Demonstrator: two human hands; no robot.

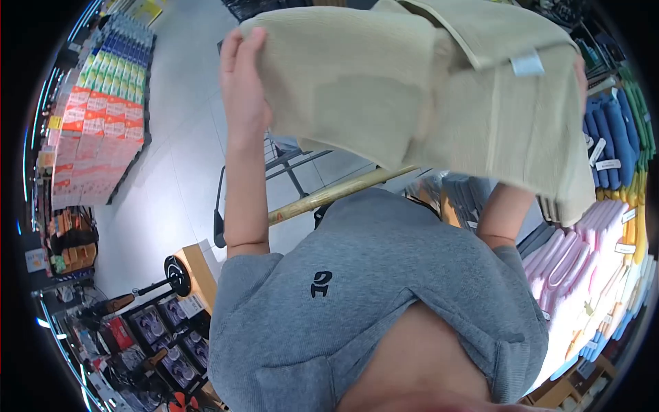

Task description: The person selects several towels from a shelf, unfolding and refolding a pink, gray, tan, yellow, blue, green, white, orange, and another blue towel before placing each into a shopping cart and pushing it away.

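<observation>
A pale beige folded garment (371, 96) is stretched between my hands at chest height or above. It has a collar-like fold at the top right and a small white label (527, 64). My left hand (244, 86) grips its left edge, thumb on the near face and fingers round the edge. My right hand (581, 75) is mostly hidden behind the cloth; only some fingers show along the right edge, and the forearm comes up from underneath. Below the garment is a shopping cart's handle bar (322, 196), touched by neither hand.
Folded clothes in pink (566, 254), blue (607, 141) and other colours fill a display on my right. At the left stands a stack of red and white cartons (103, 113) beside the pale tiled floor (182, 130). A goods rack (165, 329) is at lower left.
</observation>
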